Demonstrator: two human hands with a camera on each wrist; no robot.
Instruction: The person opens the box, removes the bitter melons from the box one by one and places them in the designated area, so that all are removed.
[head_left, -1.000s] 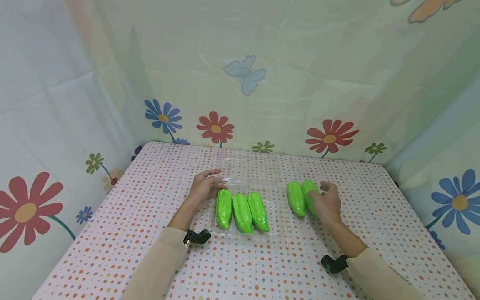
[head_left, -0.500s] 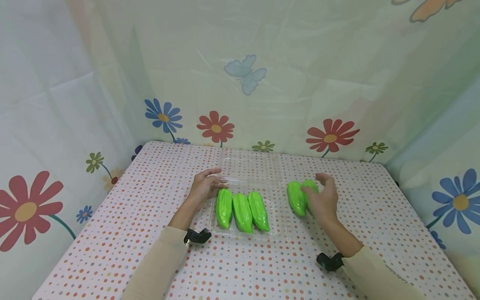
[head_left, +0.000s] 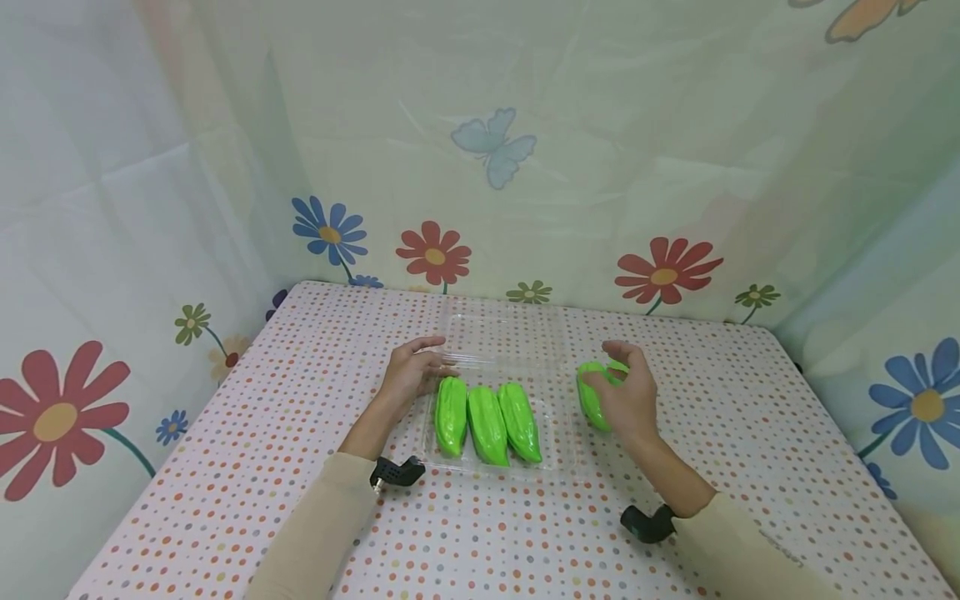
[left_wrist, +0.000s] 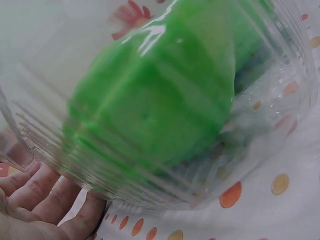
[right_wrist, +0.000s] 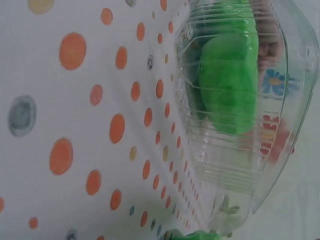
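A clear plastic clamshell box [head_left: 555, 454] has its lid folded back. Inside lie three bright green, ribbed, pointed fruits [head_left: 489, 425], side by side. My left hand [head_left: 405, 379] is at the box's left edge; its fingers [left_wrist: 37, 187] rest by the clear wall in the left wrist view. To the right of the box, two more such green fruits [head_left: 591, 404] lie together on the cloth. My right hand [head_left: 632, 398] hovers over them, thumb and fingers spread apart, and hides most of the right-hand one. In the right wrist view a green tip [right_wrist: 200, 235] shows at the bottom edge.
A polka-dot cloth [head_left: 247, 467] covers the table. The transparent lid [head_left: 502, 333] lies behind the box. Flower-printed curtains [head_left: 570, 208] close off the back and both sides. A dark wrist camera [head_left: 648, 523] hangs below the right wrist.
My right hand has moved left across the two loose fruits, from the right one toward the left one. The left hand, the box and the fruits in it have stayed in place.
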